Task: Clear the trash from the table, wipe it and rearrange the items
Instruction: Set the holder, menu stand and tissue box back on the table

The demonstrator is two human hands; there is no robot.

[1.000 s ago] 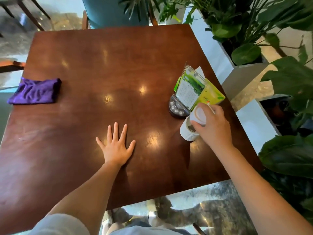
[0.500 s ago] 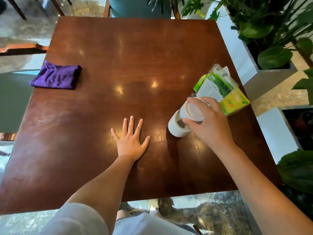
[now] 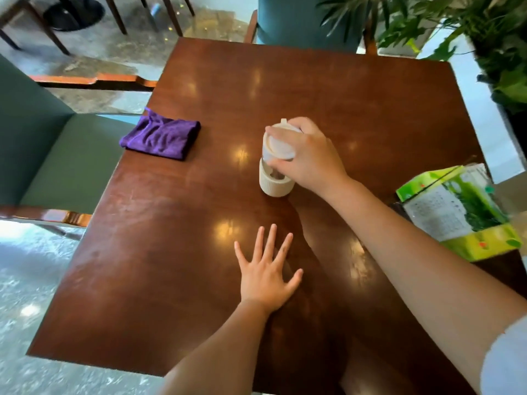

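My right hand point(image 3: 310, 155) grips the lid of a white cup point(image 3: 275, 178) with a ribbed base, standing upright near the middle of the dark wooden table point(image 3: 356, 95). My left hand point(image 3: 268, 275) lies flat on the table nearer to me, fingers spread, holding nothing. A folded purple cloth point(image 3: 161, 135) lies at the table's left edge. At the right edge stands a green and white menu card holder point(image 3: 459, 212), partly cut off by my right forearm.
A green upholstered chair point(image 3: 57, 155) stands close to the table's left side, another teal chair point(image 3: 299, 21) at the far end. Potted plants point(image 3: 499, 52) in white planters line the right side. More chair legs stand at the far left.
My right hand has carried the white cup from beside the menu holder leftward to the middle of the table. The left hand stayed flat. The camera view has swung left.
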